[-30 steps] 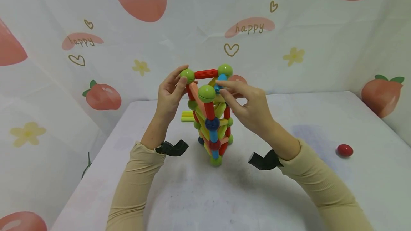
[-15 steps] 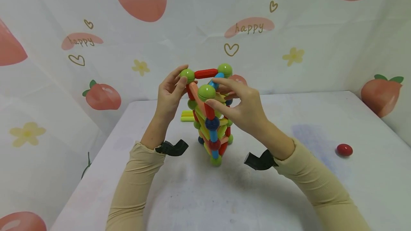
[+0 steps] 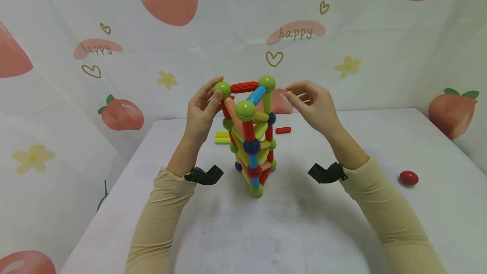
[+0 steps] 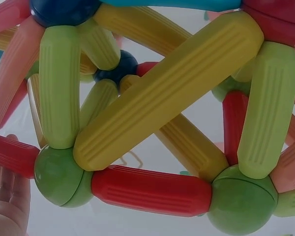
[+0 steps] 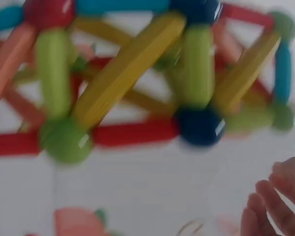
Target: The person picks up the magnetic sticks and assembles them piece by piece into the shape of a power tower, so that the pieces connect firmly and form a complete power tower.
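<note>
A tall tower (image 3: pixel 252 147) of coloured balls and rods stands upright on the table in the head view. My left hand (image 3: pixel 203 107) grips its top left green ball (image 3: pixel 222 89) between thumb and fingers. A blue rod (image 3: pixel 257 95) spans the top between the right green ball (image 3: pixel 267 83) and the front green ball (image 3: pixel 245 110). Right of the tower, my right hand (image 3: pixel 313 102) is held in the air, fingers slightly bent and nothing in them. The right wrist view shows its fingers (image 5: pixel 273 206) apart from the tower; yellow diagonal rods (image 5: pixel 130 69) cross the tower's sides.
Yellow rods (image 3: pixel 222 138) lie on the table behind the tower's left side. A loose red rod (image 3: pixel 283 130) lies behind it to the right. Far right is a red ball (image 3: pixel 409 178). A printed cloth (image 3: pixel 236 45) hangs behind the table (image 3: pixel 289 240).
My right hand has let go of the blue rod, which now lies between two top balls, and has drawn back to the right. The left hand stays on its ball.
</note>
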A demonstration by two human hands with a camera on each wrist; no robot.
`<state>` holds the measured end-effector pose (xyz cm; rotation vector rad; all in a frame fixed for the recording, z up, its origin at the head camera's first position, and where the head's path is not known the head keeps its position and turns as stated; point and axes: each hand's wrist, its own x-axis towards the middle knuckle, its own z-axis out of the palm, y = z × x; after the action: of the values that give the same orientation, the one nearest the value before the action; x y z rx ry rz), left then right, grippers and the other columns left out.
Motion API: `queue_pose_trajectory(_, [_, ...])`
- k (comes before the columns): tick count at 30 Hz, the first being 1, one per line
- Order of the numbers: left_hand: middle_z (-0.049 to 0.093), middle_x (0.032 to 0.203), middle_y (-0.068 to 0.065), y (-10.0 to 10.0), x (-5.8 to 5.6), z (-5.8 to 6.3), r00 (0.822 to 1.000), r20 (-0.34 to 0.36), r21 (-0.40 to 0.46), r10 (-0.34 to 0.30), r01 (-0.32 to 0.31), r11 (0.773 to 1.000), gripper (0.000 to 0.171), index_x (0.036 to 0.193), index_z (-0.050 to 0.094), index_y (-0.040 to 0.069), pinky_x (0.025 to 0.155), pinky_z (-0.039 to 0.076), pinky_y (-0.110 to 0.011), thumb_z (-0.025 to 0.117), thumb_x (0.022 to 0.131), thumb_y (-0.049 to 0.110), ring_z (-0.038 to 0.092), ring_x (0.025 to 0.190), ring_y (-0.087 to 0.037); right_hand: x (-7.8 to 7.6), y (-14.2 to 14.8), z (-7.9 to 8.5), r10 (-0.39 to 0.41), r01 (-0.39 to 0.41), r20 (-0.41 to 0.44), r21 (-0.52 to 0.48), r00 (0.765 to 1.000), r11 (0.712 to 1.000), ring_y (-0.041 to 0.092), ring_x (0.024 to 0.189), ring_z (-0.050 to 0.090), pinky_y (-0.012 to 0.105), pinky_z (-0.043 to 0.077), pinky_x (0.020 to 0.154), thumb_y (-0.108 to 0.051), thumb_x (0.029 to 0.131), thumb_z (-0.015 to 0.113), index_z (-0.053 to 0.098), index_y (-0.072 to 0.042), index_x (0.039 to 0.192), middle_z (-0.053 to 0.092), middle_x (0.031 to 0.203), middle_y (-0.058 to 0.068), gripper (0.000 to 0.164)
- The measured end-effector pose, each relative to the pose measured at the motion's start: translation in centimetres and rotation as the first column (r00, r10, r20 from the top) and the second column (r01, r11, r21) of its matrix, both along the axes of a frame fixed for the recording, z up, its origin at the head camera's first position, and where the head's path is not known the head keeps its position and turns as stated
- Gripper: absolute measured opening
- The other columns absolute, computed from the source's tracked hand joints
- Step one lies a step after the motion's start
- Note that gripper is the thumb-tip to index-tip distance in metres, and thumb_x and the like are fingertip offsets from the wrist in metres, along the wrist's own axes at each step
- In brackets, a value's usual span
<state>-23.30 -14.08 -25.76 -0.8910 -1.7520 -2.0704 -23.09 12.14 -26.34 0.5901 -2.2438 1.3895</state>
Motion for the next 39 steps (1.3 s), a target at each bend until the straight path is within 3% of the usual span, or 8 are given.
queue_pose_trajectory(3, [0.063,0.101,0.004,0.0,-0.1,0.0,1.000,-0.003,0.008,-0.004,0.004,1.000,0.060,0.128,0.055,0.011,0.085,0.053,-0.021,0.068,0.079,0.044,0.065,0.089,-0.008,-2.6,1.2,-2.2,-0.004,-0.017,0.225,0.093,0.974,0.996,0.022,0.086,0.063,0.019,0.050,0.071,-0.023,0.092,0.058,0.060,-0.003,0.116,0.063,0.109,0.017,0.031])
queue_pose_trajectory(8, [0.063,0.102,0.003,-0.1,-0.2,-0.2,1.000,0.000,0.016,-0.014,0.014,1.000,0.059,0.127,0.055,0.011,0.086,0.053,-0.021,0.068,0.079,0.043,0.066,0.089,-0.008,-6.2,2.2,-7.0,0.013,-0.104,0.538,0.138,0.843,0.985,0.035,0.108,0.058,0.039,0.052,0.093,-0.022,0.094,0.055,0.052,-0.001,0.127,0.054,0.125,0.021,0.039])
queue_pose_trajectory(12, [0.063,0.102,0.003,0.0,-0.2,-0.2,1.000,0.006,0.013,-0.008,0.008,1.000,0.056,0.125,0.056,0.016,0.086,0.053,-0.021,0.069,0.078,0.044,0.065,0.090,-0.008,-7.9,2.2,-10.1,-0.017,-0.100,0.622,0.153,0.783,0.983,0.030,0.108,0.055,0.039,0.050,0.095,-0.017,0.093,0.055,0.050,0.000,0.130,0.050,0.132,0.021,0.041])
queue_pose_trajectory(17, [0.063,0.102,0.004,0.0,-0.2,-0.3,1.000,0.010,0.007,0.002,-0.002,1.000,0.064,0.129,0.054,0.010,0.086,0.053,-0.021,0.069,0.077,0.045,0.065,0.090,-0.008,-8.8,2.0,-12.2,-0.056,-0.050,0.663,0.140,0.747,0.989,0.014,0.079,0.057,0.019,0.051,0.071,-0.016,0.093,0.056,0.049,-0.001,0.133,0.046,0.138,0.020,0.043])
queue_pose_trajectory(21, [0.063,0.102,0.004,0.0,-0.3,-0.3,1.000,0.010,0.009,0.001,-0.001,1.000,0.069,0.131,0.051,0.005,0.086,0.053,-0.022,0.069,0.077,0.045,0.065,0.090,-0.008,-9.3,1.9,-13.0,-0.078,-0.013,0.689,0.126,0.720,0.992,0.005,0.061,0.051,0.013,0.044,0.059,-0.016,0.093,0.055,0.048,-0.004,0.134,0.045,0.136,0.020,0.044])
queue_pose_trajectory(25, [0.064,0.102,0.004,0.0,-0.2,-0.2,1.000,0.008,0.011,-0.002,0.002,1.000,0.069,0.131,0.051,0.004,0.086,0.053,-0.022,0.068,0.078,0.045,0.066,0.089,-0.008,-9.5,1.8,-13.6,-0.107,0.000,0.683,0.155,0.723,0.988,0.004,0.058,0.047,0.015,0.042,0.057,-0.015,0.092,0.054,0.049,-0.005,0.134,0.049,0.130,0.019,0.043])
queue_pose_trajectory(33, [0.064,0.102,0.004,0.0,-0.2,-0.2,1.000,0.009,0.009,0.005,-0.005,1.000,0.063,0.128,0.054,0.011,0.086,0.053,-0.021,0.069,0.077,0.045,0.065,0.090,-0.008,-9.6,1.5,-14.0,-0.169,0.027,0.597,0.239,0.784,0.971,0.002,0.057,0.046,0.012,0.040,0.057,-0.015,0.090,0.059,0.058,-0.001,0.124,0.057,0.123,0.020,0.037])
queue_pose_trajectory(39, [0.063,0.103,0.004,0.0,-0.2,-0.2,1.000,0.006,0.010,0.010,-0.010,1.000,0.072,0.131,0.050,0.002,0.085,0.054,-0.021,0.070,0.077,0.044,0.066,0.090,-0.007,-9.2,1.9,-13.5,-0.172,0.033,0.616,0.231,0.769,0.972,0.009,0.067,0.053,0.014,0.043,0.060,-0.017,0.091,0.058,0.059,0.001,0.120,0.057,0.119,0.022,0.034])
